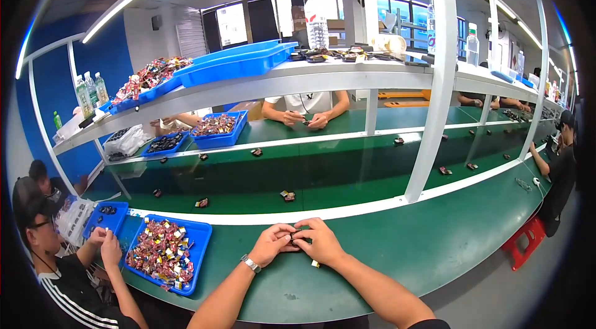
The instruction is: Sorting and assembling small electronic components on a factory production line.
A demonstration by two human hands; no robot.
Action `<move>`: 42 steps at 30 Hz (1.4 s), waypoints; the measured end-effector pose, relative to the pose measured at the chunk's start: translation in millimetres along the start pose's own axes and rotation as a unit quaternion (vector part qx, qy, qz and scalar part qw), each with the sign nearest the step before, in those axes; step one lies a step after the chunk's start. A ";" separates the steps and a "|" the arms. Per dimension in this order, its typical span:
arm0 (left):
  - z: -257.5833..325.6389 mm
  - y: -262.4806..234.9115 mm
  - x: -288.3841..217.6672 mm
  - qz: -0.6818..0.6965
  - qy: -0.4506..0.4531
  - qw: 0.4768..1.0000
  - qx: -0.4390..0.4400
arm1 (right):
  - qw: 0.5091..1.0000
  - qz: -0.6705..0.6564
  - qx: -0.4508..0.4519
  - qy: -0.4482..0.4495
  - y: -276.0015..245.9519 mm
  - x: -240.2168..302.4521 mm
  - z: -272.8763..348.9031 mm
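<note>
My left hand (273, 244) and my right hand (320, 241) meet over the near edge of the green table (397, 248). Together they pinch a small dark part (294, 237) between their fingertips; most of it is hidden by the fingers. A watch sits on my left wrist. A tiny light-coloured piece (315, 264) lies on the table just under my right hand. A blue tray (166, 253) heaped with small red and yellow parts stands to the left of my left hand.
A green conveyor belt (335, 173) beyond a white rail carries scattered small parts. A white frame post (434, 80) rises ahead on the right. Persons work at my left, opposite and far right. Blue bins sit on the upper shelf. A red stool (524, 242) stands right.
</note>
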State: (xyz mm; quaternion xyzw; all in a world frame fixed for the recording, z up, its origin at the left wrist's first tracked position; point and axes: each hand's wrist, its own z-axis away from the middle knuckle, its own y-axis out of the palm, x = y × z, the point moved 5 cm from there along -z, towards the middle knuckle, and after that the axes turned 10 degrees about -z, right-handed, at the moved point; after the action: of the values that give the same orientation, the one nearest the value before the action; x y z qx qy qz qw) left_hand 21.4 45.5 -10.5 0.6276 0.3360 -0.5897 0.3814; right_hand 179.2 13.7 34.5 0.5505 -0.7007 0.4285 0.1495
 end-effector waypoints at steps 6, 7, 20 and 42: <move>2.0 4.0 -7.6 0.003 -0.001 1.000 -0.008 | 0.999 -0.029 0.016 0.011 -0.7 -0.4 -0.2; 2.1 4.1 -6.6 0.001 -0.003 1.000 -0.008 | 0.999 -0.028 0.013 0.021 -0.3 -1.7 0.7; 2.3 3.5 -4.0 0.012 0.006 1.000 -0.005 | 0.998 -0.037 0.006 0.047 3.0 -9.9 4.7; 0.2 1.3 0.6 0.060 0.035 0.998 -0.014 | 0.999 -0.024 -0.039 0.004 2.1 2.5 4.1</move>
State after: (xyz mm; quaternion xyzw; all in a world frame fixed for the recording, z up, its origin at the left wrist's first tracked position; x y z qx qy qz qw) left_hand 22.5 44.7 -11.0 0.6610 0.3194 -0.5389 0.4130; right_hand 177.5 9.0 32.9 0.5593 -0.7028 0.3994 0.1838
